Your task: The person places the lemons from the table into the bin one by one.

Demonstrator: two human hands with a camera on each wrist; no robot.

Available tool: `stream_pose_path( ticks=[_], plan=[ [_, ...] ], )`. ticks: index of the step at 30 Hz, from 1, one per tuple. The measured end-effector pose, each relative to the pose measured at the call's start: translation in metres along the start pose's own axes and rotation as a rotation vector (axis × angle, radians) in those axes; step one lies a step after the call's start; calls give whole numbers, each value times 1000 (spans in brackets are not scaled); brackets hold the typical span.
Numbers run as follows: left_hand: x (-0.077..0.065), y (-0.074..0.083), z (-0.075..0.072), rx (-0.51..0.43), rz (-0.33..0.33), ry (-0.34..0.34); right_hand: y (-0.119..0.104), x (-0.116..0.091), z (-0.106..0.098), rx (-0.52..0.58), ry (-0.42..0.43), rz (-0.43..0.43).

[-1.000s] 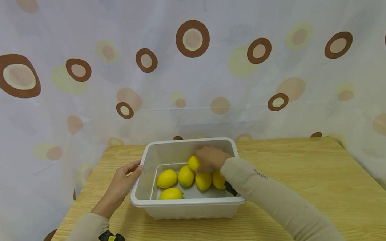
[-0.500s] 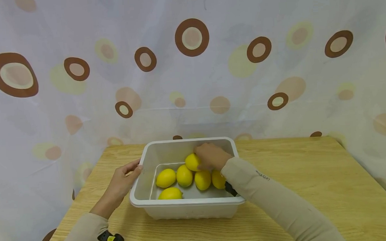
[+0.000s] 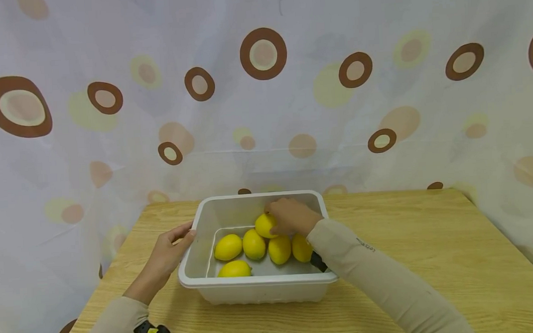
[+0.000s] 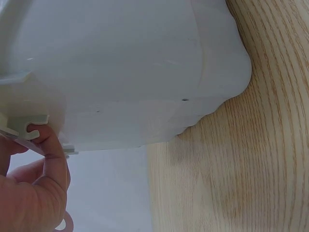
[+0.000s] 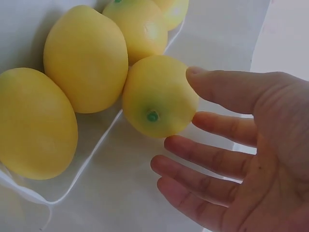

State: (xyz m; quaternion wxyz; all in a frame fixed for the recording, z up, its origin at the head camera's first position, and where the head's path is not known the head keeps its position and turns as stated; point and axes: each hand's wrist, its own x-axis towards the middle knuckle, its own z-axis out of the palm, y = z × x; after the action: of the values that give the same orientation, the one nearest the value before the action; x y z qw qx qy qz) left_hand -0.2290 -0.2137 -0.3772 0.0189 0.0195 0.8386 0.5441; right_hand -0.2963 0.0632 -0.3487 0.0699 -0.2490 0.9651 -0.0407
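Note:
A white plastic bin (image 3: 259, 290) stands on the wooden table with several yellow lemons inside. My left hand (image 3: 168, 254) grips its left rim, and in the left wrist view the fingers (image 4: 50, 154) curl under the edge. Inside the bin, my right hand (image 3: 294, 216) is at the rearmost lemon (image 3: 265, 225). In the right wrist view, thumb and index finger are at that lemon's side (image 5: 157, 94), the other fingers spread and fairly straight. A lemon (image 3: 280, 250) lies in front of it, and another lemon (image 3: 301, 248) is partly hidden by the right wrist.
Two more lemons lie at the bin's left: one lemon (image 3: 228, 247) towards the middle and one lemon (image 3: 234, 268) by the front wall. Wooden tabletop (image 3: 415, 239) extends to the right of the bin. A patterned curtain (image 3: 309, 114) hangs behind the table.
The rearmost lemon has shifted slightly left and shows more beside my right hand. That hand was blurred by motion a second ago and is now nearly still. The left hand keeps its hold.

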Motion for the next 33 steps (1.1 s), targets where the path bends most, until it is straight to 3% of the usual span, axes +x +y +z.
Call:
stream_pose_path(
  ticks=[11, 17, 22, 27, 33],
  plan=[
    [0, -1, -1, 2, 6, -4, 0, -4, -3, 43, -10, -3],
    [0, 1, -2, 14, 10, -6, 2, -8, -11, 136, 31, -98],
    [0, 3, -4, 26, 23, -4, 1, -20, -31, 255, 107, -181],
    [2, 4, -3, 45, 34, -4, 9, -33, -52, 274, 234, -256],
    [5, 4, -5, 128, 56, -2, 30, -62, -72, 336, 351, -238]
  ],
)
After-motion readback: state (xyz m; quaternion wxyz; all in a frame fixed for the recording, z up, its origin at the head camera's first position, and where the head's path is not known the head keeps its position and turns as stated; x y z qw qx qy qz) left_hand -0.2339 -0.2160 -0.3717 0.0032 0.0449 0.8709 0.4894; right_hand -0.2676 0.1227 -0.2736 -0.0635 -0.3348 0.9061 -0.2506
